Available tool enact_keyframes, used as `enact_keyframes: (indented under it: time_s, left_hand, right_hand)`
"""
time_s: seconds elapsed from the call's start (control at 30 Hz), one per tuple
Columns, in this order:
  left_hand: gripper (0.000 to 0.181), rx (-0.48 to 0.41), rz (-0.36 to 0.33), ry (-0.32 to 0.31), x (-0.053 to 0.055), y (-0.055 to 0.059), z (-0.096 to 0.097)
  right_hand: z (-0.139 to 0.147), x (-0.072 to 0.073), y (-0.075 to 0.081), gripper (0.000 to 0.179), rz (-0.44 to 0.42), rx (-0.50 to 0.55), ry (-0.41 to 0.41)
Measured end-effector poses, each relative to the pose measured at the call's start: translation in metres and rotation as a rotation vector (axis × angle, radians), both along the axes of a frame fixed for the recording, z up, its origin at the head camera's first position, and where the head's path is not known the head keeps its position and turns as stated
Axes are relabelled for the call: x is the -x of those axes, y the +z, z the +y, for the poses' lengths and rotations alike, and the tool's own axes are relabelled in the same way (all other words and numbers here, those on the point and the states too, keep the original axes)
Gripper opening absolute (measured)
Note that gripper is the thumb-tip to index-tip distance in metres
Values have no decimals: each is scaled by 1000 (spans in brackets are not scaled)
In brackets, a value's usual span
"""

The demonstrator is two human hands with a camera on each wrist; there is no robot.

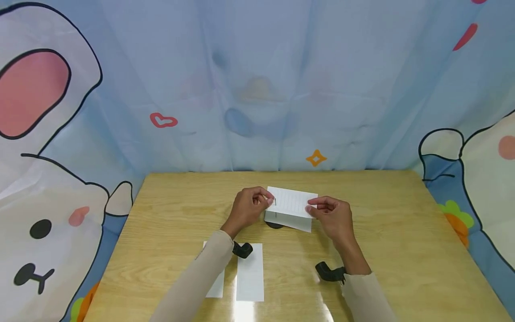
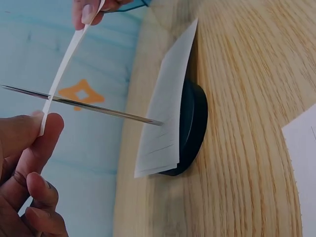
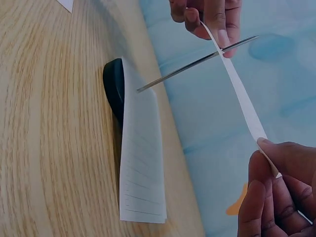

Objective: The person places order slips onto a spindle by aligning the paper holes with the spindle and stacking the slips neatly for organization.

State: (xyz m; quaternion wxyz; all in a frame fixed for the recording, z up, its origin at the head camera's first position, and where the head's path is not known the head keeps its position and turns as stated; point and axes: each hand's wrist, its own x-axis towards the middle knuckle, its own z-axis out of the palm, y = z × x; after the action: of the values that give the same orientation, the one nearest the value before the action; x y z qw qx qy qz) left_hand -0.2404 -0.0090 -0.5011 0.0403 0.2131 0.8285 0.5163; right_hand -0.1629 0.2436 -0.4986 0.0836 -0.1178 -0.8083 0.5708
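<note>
A lined paper slip [image 1: 293,201] is stretched between both hands, pierced near its left end by the thin metal rod of a paper spike [image 2: 108,111]. At that end, my left hand [image 1: 250,205] pinches the slip between thumb and forefinger, close beside the rod. The opposite end is pinched by my right hand [image 3: 284,182]. Below it, other lined paper [image 2: 165,113] lies low on the rod, over the spike's round black base [image 2: 193,128]. The rod's point sticks out above the held slip.
Two white slips lie on the wooden table nearer the body: one slip [image 1: 250,273] in full view, another slip [image 1: 216,281] partly hidden by the left sleeve. A blue patterned curtain [image 1: 257,89] hangs behind the table's far edge. Black devices [image 1: 331,272] sit on both wrists.
</note>
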Motion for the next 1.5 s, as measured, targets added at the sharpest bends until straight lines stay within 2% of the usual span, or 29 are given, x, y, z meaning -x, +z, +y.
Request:
enact_keyframes:
  time_s: [0.73, 1.1, 1.5]
  left_hand:
    - [5, 37, -44, 3, 2, -19, 1]
    - [4, 73, -54, 2, 3, -30, 4]
    - [5, 88, -58, 14, 2, -38, 4]
  right_hand:
    - [3, 5, -27, 25, -46, 2, -13]
    - [3, 3, -35, 19, -66, -39, -28]
    - [1, 4, -44, 15, -63, -116, -35]
